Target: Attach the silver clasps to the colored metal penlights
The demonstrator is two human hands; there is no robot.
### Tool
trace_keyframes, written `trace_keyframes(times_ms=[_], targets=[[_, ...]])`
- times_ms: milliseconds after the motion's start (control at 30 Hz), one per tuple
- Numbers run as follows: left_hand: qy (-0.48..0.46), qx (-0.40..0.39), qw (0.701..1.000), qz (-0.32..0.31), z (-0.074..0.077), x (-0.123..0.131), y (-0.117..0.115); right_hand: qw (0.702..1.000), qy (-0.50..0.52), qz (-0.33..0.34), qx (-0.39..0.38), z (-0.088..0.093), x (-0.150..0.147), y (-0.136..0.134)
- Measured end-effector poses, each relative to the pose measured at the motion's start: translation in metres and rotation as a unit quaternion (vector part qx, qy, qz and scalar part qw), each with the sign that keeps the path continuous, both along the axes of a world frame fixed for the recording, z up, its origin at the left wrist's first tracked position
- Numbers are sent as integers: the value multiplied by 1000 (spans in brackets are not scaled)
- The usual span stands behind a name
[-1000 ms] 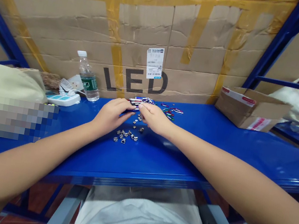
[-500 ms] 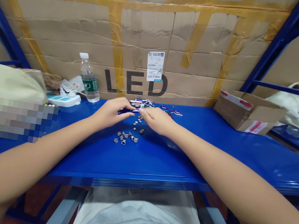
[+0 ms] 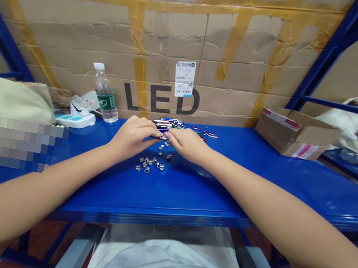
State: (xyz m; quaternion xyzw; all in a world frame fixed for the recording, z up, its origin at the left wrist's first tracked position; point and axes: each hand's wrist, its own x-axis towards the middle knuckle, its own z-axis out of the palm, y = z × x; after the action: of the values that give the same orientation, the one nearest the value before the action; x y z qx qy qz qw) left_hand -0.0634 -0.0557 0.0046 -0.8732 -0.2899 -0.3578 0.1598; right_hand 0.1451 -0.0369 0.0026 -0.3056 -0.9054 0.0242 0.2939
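While the left hand [image 3: 134, 137] grips a slim dark piece [image 3: 165, 138] between thumb and fingers, the right hand [image 3: 188, 144] pinches its silver end, both nearer the back edge of the bench [image 3: 185, 195] than the front. Small metal parts [image 3: 145, 162] lie between the hands and the front edge, with slim items [image 3: 169, 122] piled behind. Blue surface stretches from the right hand to the cardboard box [image 3: 278, 132] near the back edge.

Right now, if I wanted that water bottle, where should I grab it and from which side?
Grab the bottle round its middle, at the green label, probably coming from the front right. It stands upright with a round body a hand could likely wrap. The white power strip sits close on its left and the cardboard is behind, so those sides look tighter.
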Motion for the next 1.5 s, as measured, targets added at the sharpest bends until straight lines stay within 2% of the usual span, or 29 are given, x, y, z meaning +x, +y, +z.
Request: trace_keyframes(times_ms=[67, 133, 233, 267, 300, 333, 367, 467, 500, 567, 667, 733, 800, 933, 1000, 1100, 1167, 1233, 1333, 1400, 1500], targets=[[30, 63, 997, 40, 1, -1, -3, 995, 68, -7, -67, -1, -6, -5], [53, 100, 991, 66, 2, -2, -6, 973, 136, -10, -187, 0, -12, -12], [87, 124, 986, 64, 5, -3, -9, 886, 210, 6, -413, 3, -17, -19], [90, 124, 986, 57, 5, -2, -9, 857, 224, 12, -463, 3, -18, -20], [83, 119, 988, 54, 5, -2, -9, 842, 233, 13, -487, 3, -18, -20], [67, 107, 991, 53, 5, -1, -8, 844, 235, 11, -481, 3, -18, -19], [43, 86, 994, 54, 4, 1, -7, 863, 233, 6, -448, 2, -17, -17], [-46, -15, 998, 36, -1, 7, -4, 949, 200, -24, -243, -1, -12, -9], [-73, -50, 996, 21, -3, 10, -4, 967, 182, -35, -172, -2, -11, -7], [-116, -96, 989, 1, -5, 15, -4, 985, 143, -59, -73, -2, -8, -5], [-136, -111, 984, -3, -7, 20, -7, 990, 90, -108, -6, -1, -6, -5], [-119, -96, 988, 5, -7, 21, -9, 988, 77, -133, 5, 1, -8, -6], [-76, -47, 996, 30, -6, 20, -11, 986, 101, -135, -16, 1, -11, -6], [41, 79, 993, 76, -3, 13, -14, 966, 196, -85, -142, -3, -16, -7], [83, 87, 990, 71, 0, 10, -15, 945, 221, -66, -232, -4, -19, -8], [140, 54, 988, 41, 4, 8, -15, 903, 210, -69, -368, -4, -21, -9], [159, 44, 986, 25, 4, 9, -14, 898, 157, -83, -402, -3, -19, -8], [138, 47, 989, 27, 2, 11, -10, 929, 113, -95, -339, -2, -15, -4], [45, 30, 997, 50, -1, 13, -4, 975, 119, -95, -160, 0, -6, 3], [-8, -10, 999, 52, -2, 13, -2, 986, 118, -84, -78, 2, 1, 7], [-58, -74, 995, 20, -1, 10, -1, 999, 46, -25, -3, 6, 9, 10]])
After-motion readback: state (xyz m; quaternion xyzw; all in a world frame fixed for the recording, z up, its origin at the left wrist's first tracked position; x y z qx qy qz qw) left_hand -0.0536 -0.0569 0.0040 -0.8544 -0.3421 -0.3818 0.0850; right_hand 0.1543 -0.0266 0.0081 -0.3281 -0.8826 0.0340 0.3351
